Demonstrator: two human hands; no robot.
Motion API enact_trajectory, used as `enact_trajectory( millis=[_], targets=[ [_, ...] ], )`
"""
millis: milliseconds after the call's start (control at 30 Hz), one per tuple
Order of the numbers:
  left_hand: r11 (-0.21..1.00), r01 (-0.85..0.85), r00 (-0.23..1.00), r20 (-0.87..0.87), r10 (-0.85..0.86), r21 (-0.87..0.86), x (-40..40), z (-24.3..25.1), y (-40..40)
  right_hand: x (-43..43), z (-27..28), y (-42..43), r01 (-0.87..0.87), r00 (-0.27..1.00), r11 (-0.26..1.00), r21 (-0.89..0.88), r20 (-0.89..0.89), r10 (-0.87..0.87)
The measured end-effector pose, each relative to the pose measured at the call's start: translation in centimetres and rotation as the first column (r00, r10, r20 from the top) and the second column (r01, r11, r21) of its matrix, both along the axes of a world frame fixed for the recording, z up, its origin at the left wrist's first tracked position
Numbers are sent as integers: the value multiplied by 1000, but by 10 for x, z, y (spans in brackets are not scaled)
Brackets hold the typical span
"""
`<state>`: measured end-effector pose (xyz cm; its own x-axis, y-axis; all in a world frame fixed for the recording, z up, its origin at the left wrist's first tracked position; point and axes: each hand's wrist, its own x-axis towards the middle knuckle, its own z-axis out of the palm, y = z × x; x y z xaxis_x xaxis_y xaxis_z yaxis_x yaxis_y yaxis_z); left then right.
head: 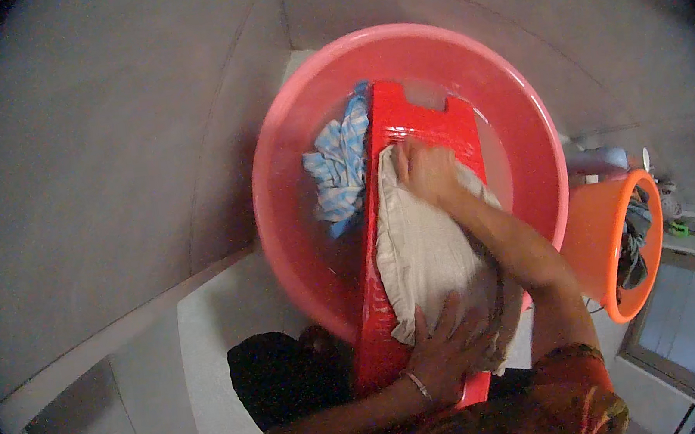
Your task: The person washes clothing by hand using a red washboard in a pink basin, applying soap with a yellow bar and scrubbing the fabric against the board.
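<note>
A red plastic washboard (425, 117) leans in a large pink plastic tub (286, 244), its lower end towards my body. Over the board lies a beige cloth garment (431, 239), wet-looking and creased. My left hand (445, 351), with a bangle at the wrist, presses flat on its near part, fingers spread. Near the cloth's far edge is my right hand (430, 171), fingers curled down on it; whether they pinch the cloth is blurred. Left of the board, a blue and white patterned cloth (338, 166) lies crumpled in the tub, partly in water.
To the right stands an orange plastic bucket (594, 239) with dark clothes (635, 240) in it. Grey walls (98, 150) rise behind and left of the tub. Beyond the bucket are a small green object (679, 229) and a framed pane (691, 311).
</note>
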<state>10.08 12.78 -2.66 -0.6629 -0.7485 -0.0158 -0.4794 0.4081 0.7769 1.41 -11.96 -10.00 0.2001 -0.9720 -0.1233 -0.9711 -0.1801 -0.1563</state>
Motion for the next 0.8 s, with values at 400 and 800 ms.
enact_trajectory(
  millis=[400,800],
  targets=[
    [992,97,992,72,-103,74,14,10,-10,7,-8,92,-375,923,919,123,142,358],
    [987,-47,983,171,73,-151,7,21,-20,-61,-6,-8,103,929,993,-63,363,-73]
  ],
)
